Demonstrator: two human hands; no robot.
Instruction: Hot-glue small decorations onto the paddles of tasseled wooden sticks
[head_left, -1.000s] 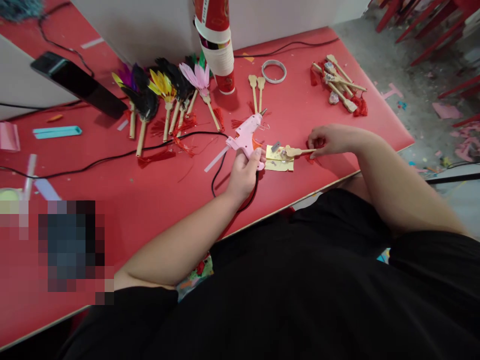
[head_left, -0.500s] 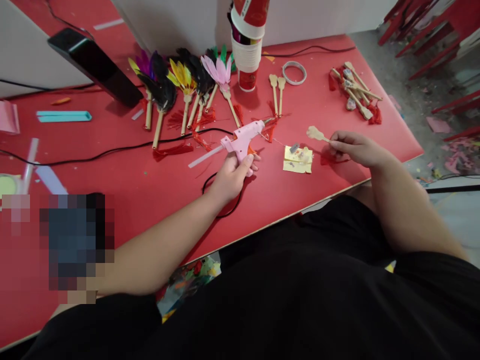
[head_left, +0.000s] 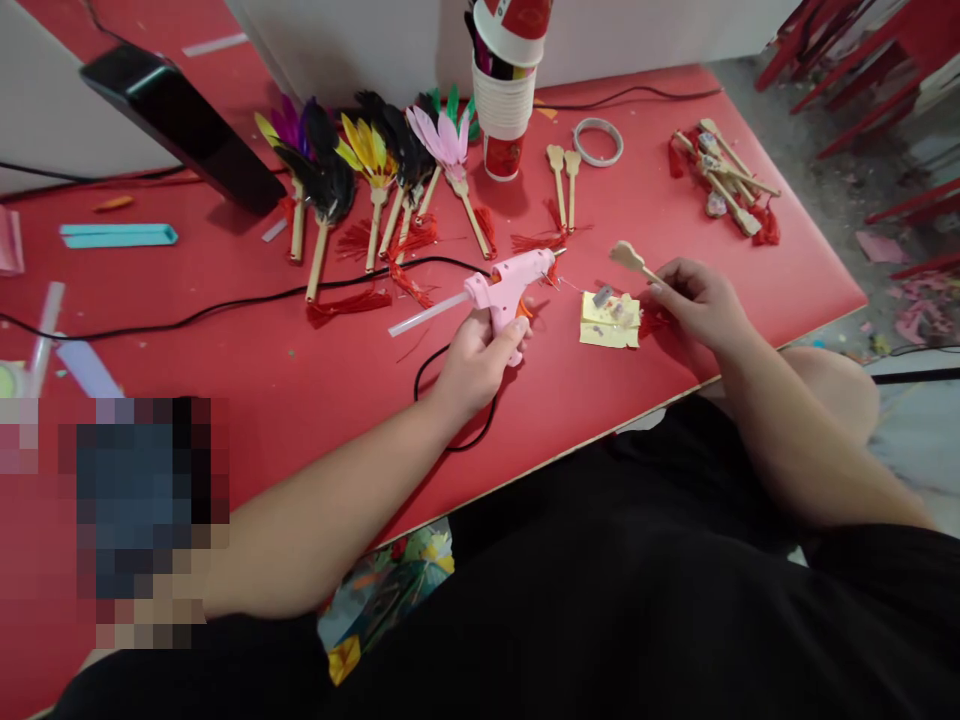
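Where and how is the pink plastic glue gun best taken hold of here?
Probably best: the handle of the pink plastic glue gun, from the person's near side, as the left hand grips it. The handle runs toward the person; the slim metal nozzle points away and should be avoided, and the clear glue stick juts from the rear.

Teal strip (head_left: 118,236), black box (head_left: 199,140), stacked cups (head_left: 504,105); at right, probably red stools (head_left: 904,68).
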